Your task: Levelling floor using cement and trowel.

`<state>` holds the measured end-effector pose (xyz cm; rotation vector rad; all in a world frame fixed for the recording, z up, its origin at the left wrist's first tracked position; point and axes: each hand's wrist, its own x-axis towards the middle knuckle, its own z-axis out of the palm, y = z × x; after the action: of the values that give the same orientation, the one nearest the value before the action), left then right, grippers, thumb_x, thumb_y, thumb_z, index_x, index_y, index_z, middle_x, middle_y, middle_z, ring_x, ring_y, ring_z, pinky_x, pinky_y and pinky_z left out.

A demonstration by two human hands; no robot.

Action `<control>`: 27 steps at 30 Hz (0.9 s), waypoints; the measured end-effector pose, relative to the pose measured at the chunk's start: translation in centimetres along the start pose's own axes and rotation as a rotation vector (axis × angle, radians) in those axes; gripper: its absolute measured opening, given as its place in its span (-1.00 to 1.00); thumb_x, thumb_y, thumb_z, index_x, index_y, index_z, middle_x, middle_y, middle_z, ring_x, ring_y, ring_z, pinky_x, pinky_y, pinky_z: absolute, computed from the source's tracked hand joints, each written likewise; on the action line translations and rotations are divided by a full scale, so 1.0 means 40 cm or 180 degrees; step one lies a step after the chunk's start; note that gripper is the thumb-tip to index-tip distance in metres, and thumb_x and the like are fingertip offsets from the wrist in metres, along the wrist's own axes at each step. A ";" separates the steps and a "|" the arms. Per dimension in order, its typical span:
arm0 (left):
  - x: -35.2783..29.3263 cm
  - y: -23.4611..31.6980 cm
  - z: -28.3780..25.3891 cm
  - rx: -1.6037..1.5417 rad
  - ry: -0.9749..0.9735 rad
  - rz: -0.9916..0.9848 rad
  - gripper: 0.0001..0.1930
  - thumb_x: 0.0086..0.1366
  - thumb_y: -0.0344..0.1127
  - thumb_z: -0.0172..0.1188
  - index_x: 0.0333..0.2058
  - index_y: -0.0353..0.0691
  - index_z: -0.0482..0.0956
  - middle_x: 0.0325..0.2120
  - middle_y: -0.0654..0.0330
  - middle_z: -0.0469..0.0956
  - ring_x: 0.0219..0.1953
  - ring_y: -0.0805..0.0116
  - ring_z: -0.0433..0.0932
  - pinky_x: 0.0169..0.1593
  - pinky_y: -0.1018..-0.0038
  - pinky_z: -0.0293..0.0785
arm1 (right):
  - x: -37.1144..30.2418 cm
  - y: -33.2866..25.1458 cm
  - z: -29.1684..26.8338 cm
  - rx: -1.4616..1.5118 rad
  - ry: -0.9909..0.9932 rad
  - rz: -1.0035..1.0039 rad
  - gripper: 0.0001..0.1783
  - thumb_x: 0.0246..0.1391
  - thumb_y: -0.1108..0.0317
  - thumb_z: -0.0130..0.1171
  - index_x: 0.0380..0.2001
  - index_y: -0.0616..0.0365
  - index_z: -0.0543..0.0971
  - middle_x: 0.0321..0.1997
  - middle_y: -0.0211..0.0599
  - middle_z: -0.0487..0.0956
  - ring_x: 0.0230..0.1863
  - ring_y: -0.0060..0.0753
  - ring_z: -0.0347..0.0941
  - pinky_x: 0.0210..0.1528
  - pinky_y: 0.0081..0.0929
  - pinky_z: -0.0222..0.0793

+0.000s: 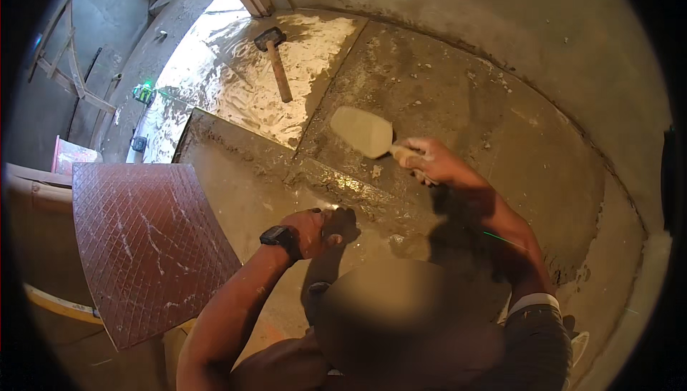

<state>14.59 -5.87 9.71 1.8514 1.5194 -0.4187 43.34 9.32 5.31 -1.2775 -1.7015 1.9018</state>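
My right hand (pixel 431 162) is wrapped around the handle of a trowel (pixel 361 132). Its broad, pale blade points left, over a grey, mortar-smeared floor panel (pixel 444 98). My left hand (pixel 312 233), with a dark watch (pixel 278 237) on its wrist, is low over the smooth grey mortar bed (pixel 247 194). Its fingers are curled in, and what they hold, if anything, is hidden. A ridge of wet mortar (pixel 358 194) runs between my two hands. Beyond them, a mallet (pixel 278 65) with a black head and wooden handle lies on a wet, shiny floor tile (pixel 315 40).
A reddish-brown tile (pixel 150 248) with a grid-patterned face stands tilted at the left. A yellow bar (pixel 61 301) lies below it. A green-lit laser level (pixel 143 93) sits at the far left. A plastered wall (pixel 565 26) curves along the right. A blurred shape covers the lower middle.
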 end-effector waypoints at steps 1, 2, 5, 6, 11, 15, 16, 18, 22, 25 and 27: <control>0.003 0.009 -0.004 0.0036 -0.0081 -0.0057 -0.37 0.26 0.15 0.16 0.09 -0.28 0.43 -0.17 -0.03 0.62 -0.08 -0.03 0.58 -0.02 0.18 0.51 | -0.020 0.011 -0.006 0.0165 -0.0226 -0.0093 -0.53 0.15 0.30 0.21 0.14 0.11 0.48 -0.46 -0.45 0.52 -0.62 -0.65 0.33 -0.63 -0.59 0.25; 0.004 0.018 -0.008 0.0076 -0.0160 -0.0114 -0.37 0.26 0.15 0.17 0.09 -0.26 0.43 -0.16 -0.02 0.62 -0.07 -0.03 0.58 -0.02 0.19 0.51 | -0.041 0.013 -0.008 0.0092 -0.0178 -0.0055 -0.55 0.16 0.29 0.20 0.12 0.10 0.49 -0.45 -0.48 0.52 -0.61 -0.66 0.34 -0.62 -0.60 0.27; -0.014 0.042 -0.008 -0.0152 -0.0040 -0.0048 -0.40 0.27 0.13 0.17 0.08 -0.24 0.45 -0.17 -0.01 0.63 -0.08 -0.02 0.59 -0.02 0.19 0.52 | -0.084 0.029 -0.068 0.0218 0.0266 0.0183 -0.57 0.16 0.29 0.19 0.10 0.11 0.51 -0.45 -0.48 0.51 -0.60 -0.65 0.37 -0.62 -0.60 0.28; -0.011 0.048 0.003 -0.0139 -0.0022 -0.0079 -0.41 0.27 0.12 0.17 0.07 -0.24 0.45 -0.18 -0.01 0.63 -0.10 -0.02 0.60 -0.04 0.18 0.52 | -0.102 0.035 -0.094 0.0283 0.0470 0.0299 -0.58 0.16 0.28 0.18 0.09 0.11 0.51 -0.45 -0.48 0.51 -0.59 -0.65 0.38 -0.62 -0.61 0.29; -0.021 0.098 0.004 0.0064 0.0061 0.0083 -0.41 0.26 0.14 0.18 0.07 -0.22 0.46 -0.19 0.00 0.64 -0.11 -0.01 0.61 -0.05 0.17 0.53 | -0.235 0.073 -0.226 0.0204 0.0784 0.0479 -0.58 0.16 0.32 0.15 0.10 0.13 0.50 -0.46 -0.45 0.50 -0.60 -0.64 0.37 -0.65 -0.62 0.28; -0.023 0.118 0.022 0.0089 0.0033 0.0101 -0.40 0.24 0.14 0.20 0.07 -0.22 0.46 -0.19 -0.01 0.64 -0.10 -0.02 0.61 -0.05 0.18 0.53 | -0.327 0.117 -0.248 0.0420 0.1181 0.0479 -0.55 0.17 0.34 0.13 0.15 0.14 0.46 -0.46 -0.43 0.49 -0.60 -0.63 0.36 -0.65 -0.60 0.28; -0.025 0.121 0.023 0.0060 0.0056 0.0119 -0.40 0.24 0.14 0.20 0.07 -0.22 0.46 -0.18 -0.01 0.64 -0.10 -0.02 0.60 -0.04 0.19 0.53 | -0.351 0.117 -0.251 0.0403 0.1116 0.0479 -0.53 0.18 0.34 0.13 0.16 0.16 0.45 -0.46 -0.42 0.49 -0.60 -0.63 0.37 -0.64 -0.59 0.29; -0.032 0.128 0.025 0.0039 0.0086 0.0146 -0.40 0.24 0.14 0.20 0.07 -0.22 0.45 -0.18 -0.01 0.64 -0.09 -0.02 0.60 -0.03 0.19 0.52 | -0.386 0.149 -0.251 0.0375 0.1071 0.0539 -0.52 0.19 0.29 0.15 0.16 0.19 0.45 -0.43 -0.40 0.51 -0.56 -0.61 0.40 -0.58 -0.59 0.34; -0.041 0.165 0.021 0.0137 0.0119 0.0130 -0.42 0.24 0.10 0.22 0.07 -0.21 0.46 -0.16 -0.01 0.63 -0.07 -0.02 0.60 -0.02 0.20 0.52 | -0.453 0.241 -0.243 -0.0219 0.0588 0.0132 -0.54 0.17 0.22 0.19 0.10 0.18 0.50 -0.34 -0.35 0.57 -0.53 -0.57 0.46 -0.60 -0.56 0.38; -0.046 0.178 0.028 0.0185 0.0066 0.0072 -0.42 0.23 0.09 0.23 0.08 -0.20 0.46 -0.15 -0.01 0.63 -0.07 -0.02 0.60 -0.01 0.20 0.52 | -0.454 0.198 -0.242 0.0527 0.0711 0.0550 -0.55 0.17 0.20 0.20 0.08 0.19 0.50 -0.37 -0.36 0.57 -0.56 -0.57 0.45 -0.64 -0.54 0.37; -0.048 0.197 0.022 0.0312 0.0042 0.0059 -0.42 0.23 0.08 0.24 0.08 -0.19 0.46 -0.14 -0.01 0.63 -0.07 -0.02 0.60 -0.01 0.20 0.52 | -0.445 0.150 -0.270 0.0675 0.0992 0.0619 -0.56 0.19 0.18 0.19 0.06 0.19 0.49 -0.43 -0.36 0.54 -0.59 -0.57 0.42 -0.65 -0.54 0.35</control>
<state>21.72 -8.43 12.70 1.9455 1.5136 -0.4807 63.57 2.10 8.23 -1.6005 -1.2275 1.8089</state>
